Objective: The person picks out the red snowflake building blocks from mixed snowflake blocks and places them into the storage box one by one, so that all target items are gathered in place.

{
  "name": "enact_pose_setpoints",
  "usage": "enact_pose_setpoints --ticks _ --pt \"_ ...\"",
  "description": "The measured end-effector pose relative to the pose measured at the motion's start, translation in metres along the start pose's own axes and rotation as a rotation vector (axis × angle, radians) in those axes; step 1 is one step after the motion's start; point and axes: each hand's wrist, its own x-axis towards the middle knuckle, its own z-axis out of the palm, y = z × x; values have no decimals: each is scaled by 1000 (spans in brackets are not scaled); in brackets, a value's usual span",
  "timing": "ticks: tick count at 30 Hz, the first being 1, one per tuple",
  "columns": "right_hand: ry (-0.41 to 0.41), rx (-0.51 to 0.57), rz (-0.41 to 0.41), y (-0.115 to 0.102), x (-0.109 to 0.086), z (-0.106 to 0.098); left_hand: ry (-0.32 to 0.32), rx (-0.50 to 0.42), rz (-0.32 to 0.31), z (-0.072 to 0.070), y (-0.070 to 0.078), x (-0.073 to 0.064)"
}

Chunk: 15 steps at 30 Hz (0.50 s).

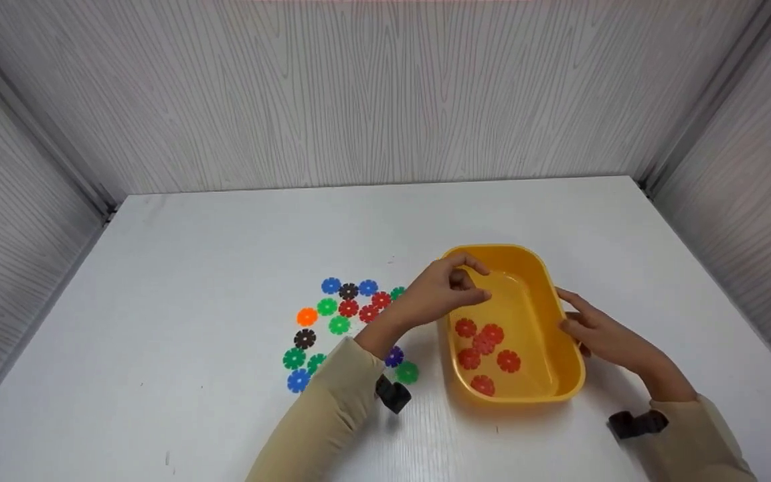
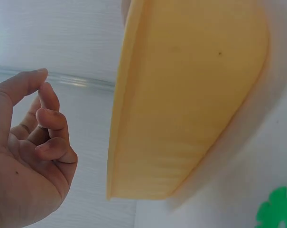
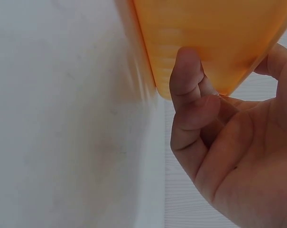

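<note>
A yellow plastic basin [image 1: 516,250] stands on the table, with several red flower-shaped discs [image 1: 508,361] lying at its near left. My left hand [image 1: 436,291] hovers over the basin's left rim, thumb and index bent toward each other and nothing between them. In the left wrist view, this left hand [image 2: 34,142] is beside the basin's outer wall [image 2: 190,104], its other fingers loosely curled. My right hand [image 1: 603,335] holds the basin's right rim. The right wrist view has the right hand's fingers [image 3: 187,78] bent along the outer wall [image 3: 219,38].
Left of the basin lie more flower-shaped discs, among them an orange disc [image 1: 306,316], a black disc [image 1: 304,338] and a blue disc [image 1: 298,380]. My left forearm [image 1: 332,408] covers part of this group. Pale wood-grain panels [image 1: 385,94] enclose the white table [image 1: 178,288].
</note>
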Motion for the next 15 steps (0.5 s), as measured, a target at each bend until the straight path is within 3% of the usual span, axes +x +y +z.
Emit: enact_pose_setpoints --ticks 8,15 --pt "5 0 -17 0 0 1 96 15 -27 -40 -18 -15" --pt "11 -18 -17 2 2 2 159 107 -139 -68 -36 -31"
